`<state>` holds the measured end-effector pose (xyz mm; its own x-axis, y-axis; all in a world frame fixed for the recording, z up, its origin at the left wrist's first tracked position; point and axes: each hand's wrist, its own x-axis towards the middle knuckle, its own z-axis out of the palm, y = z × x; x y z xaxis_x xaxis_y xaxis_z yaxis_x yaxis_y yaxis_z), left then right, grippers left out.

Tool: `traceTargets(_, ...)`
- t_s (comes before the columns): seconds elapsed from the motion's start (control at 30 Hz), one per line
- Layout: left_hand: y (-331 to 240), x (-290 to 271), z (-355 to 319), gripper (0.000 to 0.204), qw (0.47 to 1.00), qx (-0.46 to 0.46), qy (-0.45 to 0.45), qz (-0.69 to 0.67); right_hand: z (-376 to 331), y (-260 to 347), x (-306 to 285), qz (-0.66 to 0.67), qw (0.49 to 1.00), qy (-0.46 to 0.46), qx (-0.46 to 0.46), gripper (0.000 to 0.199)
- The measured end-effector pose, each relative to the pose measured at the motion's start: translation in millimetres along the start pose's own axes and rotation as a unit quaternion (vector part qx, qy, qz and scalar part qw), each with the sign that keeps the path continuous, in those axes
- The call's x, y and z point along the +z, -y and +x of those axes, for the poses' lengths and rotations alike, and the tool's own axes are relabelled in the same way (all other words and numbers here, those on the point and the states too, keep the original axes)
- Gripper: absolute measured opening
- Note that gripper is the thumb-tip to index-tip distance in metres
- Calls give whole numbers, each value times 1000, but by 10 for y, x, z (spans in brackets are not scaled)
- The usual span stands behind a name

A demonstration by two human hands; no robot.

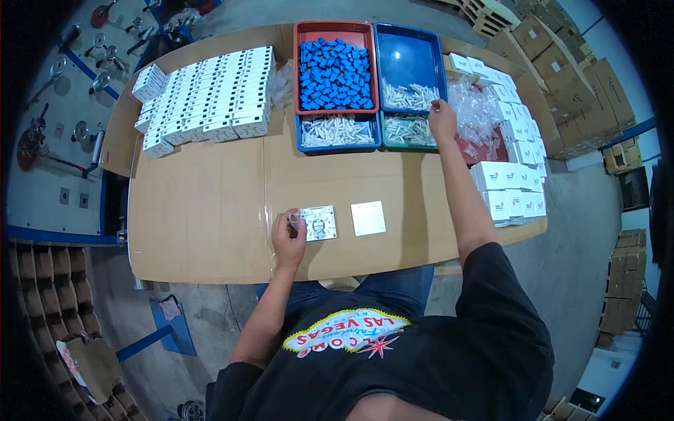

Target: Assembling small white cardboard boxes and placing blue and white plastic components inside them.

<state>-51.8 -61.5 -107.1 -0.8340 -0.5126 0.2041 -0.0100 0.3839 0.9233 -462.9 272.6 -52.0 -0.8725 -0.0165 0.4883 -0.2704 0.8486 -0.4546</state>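
My left hand (286,240) is at the near middle of the table, its fingers closed around a small clear plastic piece (295,220). It touches the left edge of a white square panel (321,223) with a grey line drawing on its face. A plain white square card (368,218) lies just right of that panel. My right hand (442,121) reaches far forward to the right rim of a blue tray (409,52) with slim white plastic pieces (411,97) in its near end. Its fingertips are pinched together; anything between them is too small to make out.
A red tray (298,77) of blue pieces stands left of the blue tray. Smaller trays of white pieces (338,131) sit nearer. Rows of white boxes (210,95) fill the back left; more white boxes (516,152) and clear plastic bags (472,109) lie at right on the cardboard-covered table (203,210).
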Motion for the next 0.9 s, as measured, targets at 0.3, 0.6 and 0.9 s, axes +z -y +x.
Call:
traceTargets(0.3,-31,-34,21,30,999,11,-11,36,172,7,162,-86,994,61,21,18)
traceTargets(0.6,-71,-39,4,31,997,44,-12,57,213,-254,95,63,997,-30,39,17)
traceTargets(0.9,-46,-23,25,35,997,50,-35,48,-449,463,55,330,938,76,70,16)
